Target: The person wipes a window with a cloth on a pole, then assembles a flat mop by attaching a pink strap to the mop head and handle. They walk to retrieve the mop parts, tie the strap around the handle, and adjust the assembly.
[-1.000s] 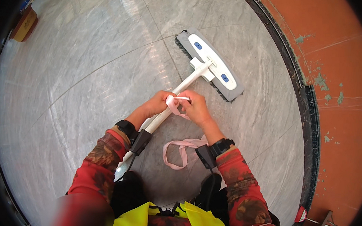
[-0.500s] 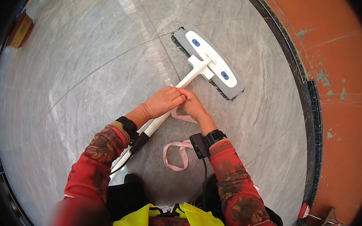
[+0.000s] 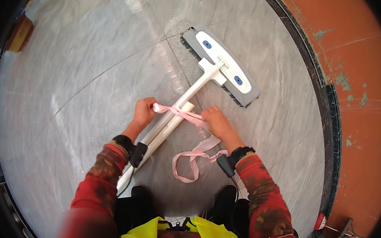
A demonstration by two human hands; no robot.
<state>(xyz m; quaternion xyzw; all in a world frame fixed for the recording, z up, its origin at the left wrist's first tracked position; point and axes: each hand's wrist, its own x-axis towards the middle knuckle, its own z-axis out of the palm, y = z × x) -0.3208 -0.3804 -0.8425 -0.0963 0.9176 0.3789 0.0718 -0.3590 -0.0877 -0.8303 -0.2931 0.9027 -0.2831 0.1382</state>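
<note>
Two pinches: your left hand (image 3: pixel 144 111) and right hand (image 3: pixel 218 121) grip the pink ribbon (image 3: pixel 192 117), stretched between them across the white poles (image 3: pixel 166 132). You're apparently cinching it; the next move calls for even tension.

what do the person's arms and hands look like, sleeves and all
The left hand and right hand are bare. The red sleeves have a dark, leafy-looking pattern. Each wrist has a black strap with a small black box beside it, and a thin dark cable runs from the box.
</note>
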